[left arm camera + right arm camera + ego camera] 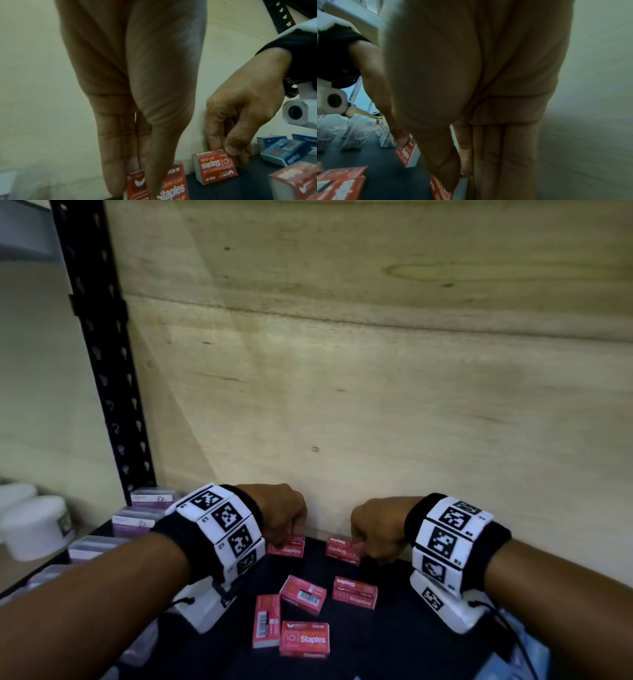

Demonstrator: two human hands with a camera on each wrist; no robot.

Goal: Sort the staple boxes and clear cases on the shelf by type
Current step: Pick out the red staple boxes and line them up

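Red staple boxes (303, 639) number six on the shelf (394, 645); each hand's fingers (150, 180) pinch one.

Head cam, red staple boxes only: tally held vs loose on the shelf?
Red staple box pinched by left hand: 1
Red staple box pinched by right hand: 1
Loose red staple boxes: 4
Total: 6
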